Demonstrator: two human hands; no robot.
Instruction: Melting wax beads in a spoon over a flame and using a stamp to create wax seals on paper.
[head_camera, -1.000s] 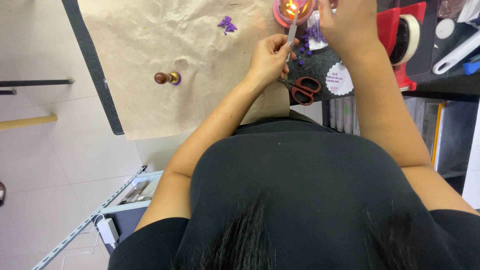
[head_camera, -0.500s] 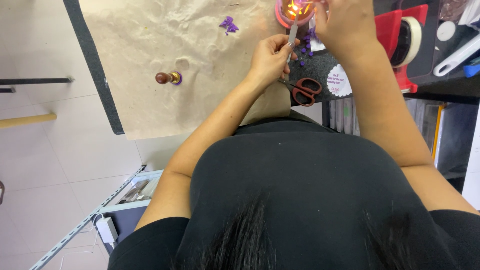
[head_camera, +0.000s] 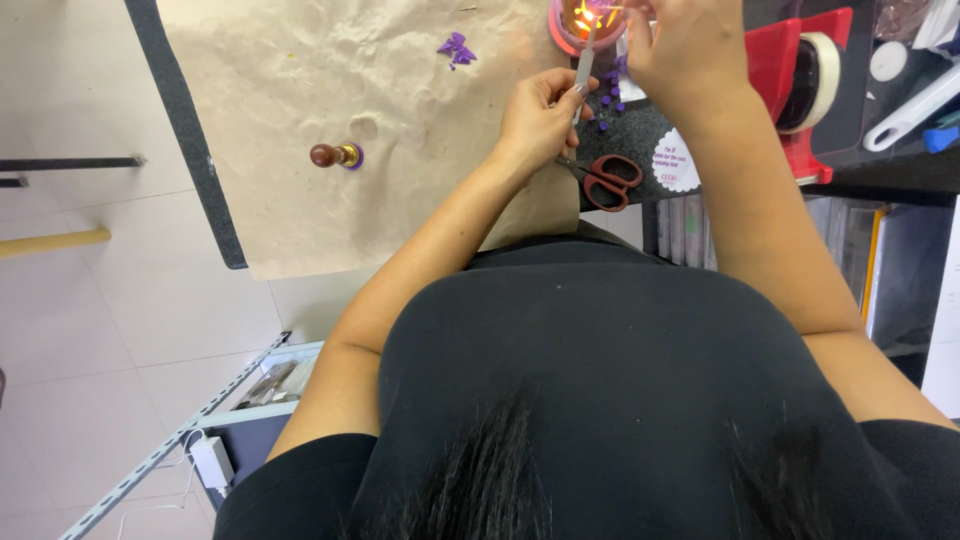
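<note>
Head view, looking down over a black-shirted torso: the left hand (head_camera: 538, 118) pinches the slim metal handle of a melting spoon (head_camera: 584, 66), fingers closed round it, its bowl held over the lit candle warmer (head_camera: 583, 20) at the table's far edge. The right hand (head_camera: 688, 45) hovers just beside the flame — its grip cannot be told. Purple wax beads (head_camera: 610, 95) lie scattered nearby; red scissors (head_camera: 610, 180) and a wooden-handled seal stamp (head_camera: 335, 156) rest on the brown kraft paper (head_camera: 300, 90) and dark mat.

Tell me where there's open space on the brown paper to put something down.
The brown paper is bare around the wooden-handled stamp and left of the purple scraps. It is crowded at the right: left hand, right hand, lit burner, scissors.
</note>
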